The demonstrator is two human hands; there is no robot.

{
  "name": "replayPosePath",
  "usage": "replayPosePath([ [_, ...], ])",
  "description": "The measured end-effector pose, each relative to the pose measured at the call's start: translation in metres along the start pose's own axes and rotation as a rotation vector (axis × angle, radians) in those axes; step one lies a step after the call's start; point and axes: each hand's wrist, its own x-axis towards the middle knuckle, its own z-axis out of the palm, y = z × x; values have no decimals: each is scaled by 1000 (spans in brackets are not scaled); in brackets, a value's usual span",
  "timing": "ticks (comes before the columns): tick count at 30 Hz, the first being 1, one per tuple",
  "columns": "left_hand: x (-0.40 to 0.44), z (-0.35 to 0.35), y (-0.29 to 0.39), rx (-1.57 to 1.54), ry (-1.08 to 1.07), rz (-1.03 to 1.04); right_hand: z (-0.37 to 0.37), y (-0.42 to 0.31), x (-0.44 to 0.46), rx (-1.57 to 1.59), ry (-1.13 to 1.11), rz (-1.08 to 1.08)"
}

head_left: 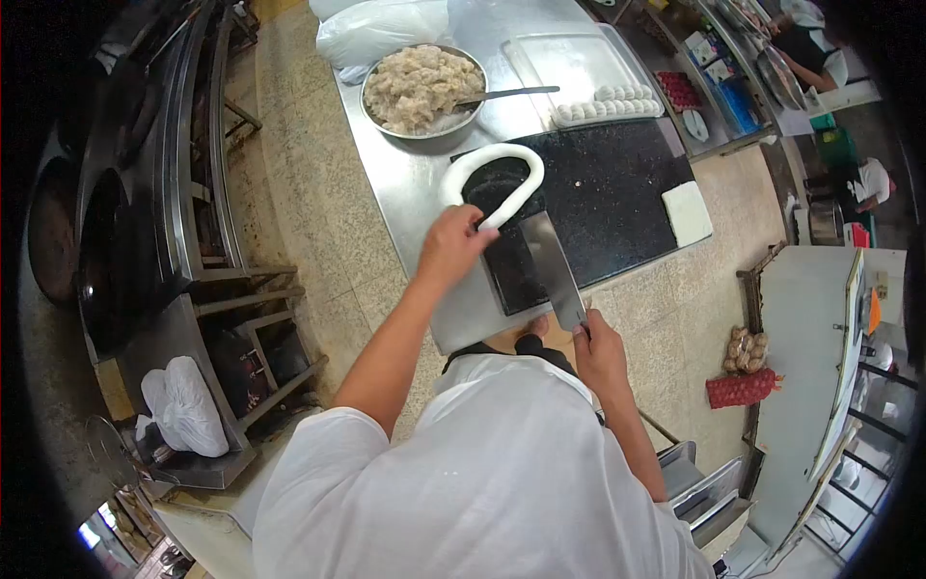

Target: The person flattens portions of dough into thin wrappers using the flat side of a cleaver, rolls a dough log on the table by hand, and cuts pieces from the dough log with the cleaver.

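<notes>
A long white dough rope [531, 164] lies in a loop across the left edge of the black board [608, 193]. My left hand [451, 246] is closed on the rope near its end. With my right hand [600, 349] I hold the handle of a wide cleaver [555, 270], its blade over the board's near left part, close to the rope end. Beyond the board, a metal bowl [424, 132] of pale filling [420, 85] has a flat tool [511, 94] resting in it. Rows of small white dough pieces [608, 108] sit on a tray [569, 58].
A folded white cloth or slab [687, 214] lies at the board's right corner. White plastic bags [381, 39] are on the metal table [386, 179] behind the bowl. Woks and stoves stand at left, shelves at upper right. Two other people [873, 183] are at the far right.
</notes>
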Motion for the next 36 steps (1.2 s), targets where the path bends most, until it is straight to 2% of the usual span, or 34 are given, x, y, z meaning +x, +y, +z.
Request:
replayPosePath([
  [2,-8,15,10,151,88,149,1,-4,3,-13,-15,-3],
  [3,-8,16,8,150,87,149,2,-6,6,-40,-3,-44],
  [5,-4,20,6,401,37,167,1,-12,10,-69,5,-83],
  [6,-2,16,12,401,39,169,-1,-16,14,-116,-16,-95],
  [8,2,5,22,477,-109,78,0,-20,18,-157,-33,-105],
  [14,1,11,1,414,-31,252,-6,-38,28,-320,-28,-195],
  [18,-2,9,-1,419,-28,265,2,-42,43,-395,-167,-162],
  [20,-3,11,-3,521,-58,243,10,-33,45,-391,-220,-131],
  [23,-1,10,9,470,-42,245,11,-23,56,-314,-211,-178],
  [25,-1,8,11,447,-33,290,-1,-7,61,-317,-301,-178],
  [27,-8,11,15,320,72,132,-9,27,57,-259,-277,-203],
  [29,-23,7,18,431,57,123,-25,63,37,-190,-272,-224],
  [31,-35,12,31,548,21,124,-42,98,17,130,-317,-104],
  [32,-46,20,41,582,-19,198,-47,115,11,143,-317,-92],
  [33,-56,31,49,609,-71,266,-51,131,-1,247,-292,33],
  [34,-64,44,50,715,-291,217,-56,149,-16,348,-266,163],
  [35,-67,61,49,713,-308,220,-59,167,-26,354,-264,179],
  [36,-66,81,45,805,-282,417,-59,184,-32,412,-170,165],
])
